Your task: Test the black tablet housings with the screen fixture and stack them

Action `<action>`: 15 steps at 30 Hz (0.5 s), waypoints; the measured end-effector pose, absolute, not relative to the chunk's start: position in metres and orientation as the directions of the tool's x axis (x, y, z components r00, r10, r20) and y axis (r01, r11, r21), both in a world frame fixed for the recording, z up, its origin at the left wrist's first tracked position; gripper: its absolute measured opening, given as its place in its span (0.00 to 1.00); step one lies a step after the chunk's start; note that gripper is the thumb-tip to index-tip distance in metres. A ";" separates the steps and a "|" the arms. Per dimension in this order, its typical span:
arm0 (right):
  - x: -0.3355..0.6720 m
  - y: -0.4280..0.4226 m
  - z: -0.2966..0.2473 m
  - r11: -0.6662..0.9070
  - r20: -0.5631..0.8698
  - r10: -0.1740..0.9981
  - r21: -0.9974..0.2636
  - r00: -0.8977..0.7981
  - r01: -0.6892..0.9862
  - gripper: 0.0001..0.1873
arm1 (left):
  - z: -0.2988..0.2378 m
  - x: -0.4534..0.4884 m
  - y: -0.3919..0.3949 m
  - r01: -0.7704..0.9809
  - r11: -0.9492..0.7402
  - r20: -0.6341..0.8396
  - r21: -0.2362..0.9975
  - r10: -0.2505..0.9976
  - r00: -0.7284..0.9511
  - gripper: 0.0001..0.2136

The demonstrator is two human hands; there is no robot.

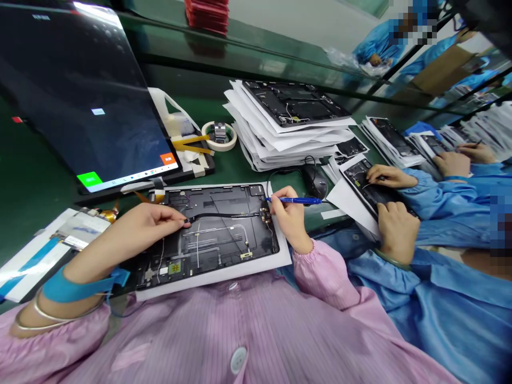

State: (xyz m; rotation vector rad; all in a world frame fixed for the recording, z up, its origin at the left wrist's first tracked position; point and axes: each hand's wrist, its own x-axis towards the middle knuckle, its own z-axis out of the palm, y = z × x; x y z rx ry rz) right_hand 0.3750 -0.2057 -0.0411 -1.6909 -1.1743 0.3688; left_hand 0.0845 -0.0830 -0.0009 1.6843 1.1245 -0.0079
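A black tablet back housing [216,250] lies on white paper [283,250] in front of me, its inside facing up. Across its upper part runs a flat black ribbon cable [224,215]. My left hand [154,224] pinches the left end of that cable between thumb and fingertips. In my right hand [288,216] is a blue pen-shaped tool [300,200], held level with its tip over the housing's upper right corner, near the cable's right end. Whether the tip touches anything is too small to tell.
A large lit screen [92,106] stands back left, beside a tape roll [230,140]. Paper-layered housings [276,141] are stacked behind. A mouse [316,181] sits to the right. At left lies a part with blue strips [34,266]. A co-worker's hands [396,226] work on another housing close by.
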 end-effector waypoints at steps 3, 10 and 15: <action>0.377 -0.205 -0.043 -0.029 0.272 0.839 -0.843 0.472 0.537 0.05 | 0.003 0.085 -0.083 0.682 0.024 -0.538 0.731 0.635 0.555 0.21; 0.375 -0.205 -0.044 -0.018 0.281 0.853 -0.827 0.440 0.563 0.06 | 0.004 0.083 -0.080 0.620 0.075 -0.518 0.781 0.631 0.577 0.24; 0.374 -0.205 -0.043 -0.005 0.311 0.843 -0.811 0.439 0.585 0.06 | 0.000 0.082 -0.078 0.632 0.006 -0.477 0.775 0.661 0.579 0.23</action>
